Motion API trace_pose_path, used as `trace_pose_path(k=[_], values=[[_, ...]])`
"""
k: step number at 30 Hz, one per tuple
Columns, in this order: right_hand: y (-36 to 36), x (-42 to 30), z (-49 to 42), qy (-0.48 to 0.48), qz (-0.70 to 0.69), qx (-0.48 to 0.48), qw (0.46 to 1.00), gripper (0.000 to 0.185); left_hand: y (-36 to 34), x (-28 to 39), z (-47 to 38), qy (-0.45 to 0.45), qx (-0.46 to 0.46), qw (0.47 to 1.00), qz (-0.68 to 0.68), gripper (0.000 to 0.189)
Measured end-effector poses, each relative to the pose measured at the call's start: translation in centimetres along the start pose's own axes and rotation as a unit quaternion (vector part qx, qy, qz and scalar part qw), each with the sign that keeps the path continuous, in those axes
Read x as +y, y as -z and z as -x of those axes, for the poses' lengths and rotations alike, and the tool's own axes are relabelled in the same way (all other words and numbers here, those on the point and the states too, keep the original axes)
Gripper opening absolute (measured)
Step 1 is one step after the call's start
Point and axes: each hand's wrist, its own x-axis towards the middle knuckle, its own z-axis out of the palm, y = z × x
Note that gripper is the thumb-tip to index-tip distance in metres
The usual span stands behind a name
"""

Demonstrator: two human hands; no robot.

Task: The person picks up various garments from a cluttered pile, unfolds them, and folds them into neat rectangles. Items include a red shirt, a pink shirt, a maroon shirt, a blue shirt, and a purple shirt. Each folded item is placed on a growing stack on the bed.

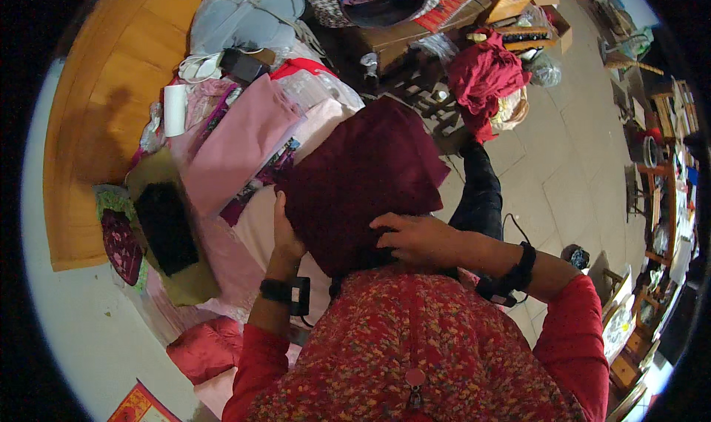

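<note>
A folded dark maroon cloth [361, 177] lies across my lap, its layered edges showing at the right. My left hand [286, 227] grips the cloth's left edge, thumb on top and the other fingers hidden beneath. On the near part of the cloth rests my right hand [416, 238], fingers bent and apart, touching the surface. Left of the maroon cloth is a folded pink cloth [244, 144], lying over patterned purple fabric. A black rectangular piece [166, 227] sits on an olive-coloured pad [200, 288] further left.
A white roll [175, 111], a power adapter with cable [200, 68] and a dark box [243, 66] lie at the upper left. Crumpled red cloth [483, 72] hangs beyond my knee, near a cardboard box [383, 47]. A wooden panel [122, 88] borders the left. Tiled floor [555, 161] extends right.
</note>
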Motion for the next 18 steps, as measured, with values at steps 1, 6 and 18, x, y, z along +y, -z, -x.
trace_pose_path(k=[1, 6, 18], values=[[0.2, 0.0, 0.8, -0.022, -0.007, -0.02, 1.0, 0.024, 0.3, 0.2, 0.0, -0.007, -0.039, 0.999, -0.005, 0.05], [1.3, 0.9, 4.6, -0.178, -0.038, -0.059, 0.982, 0.032, 1.4, 0.5, -0.4, 0.029, 0.048, 0.993, -0.102, 0.047], [2.8, 4.5, 5.1, -0.379, -0.581, 0.217, 0.687, 0.063, 2.2, 1.7, -0.5, 0.032, 0.035, 0.992, -0.119, 0.043]])
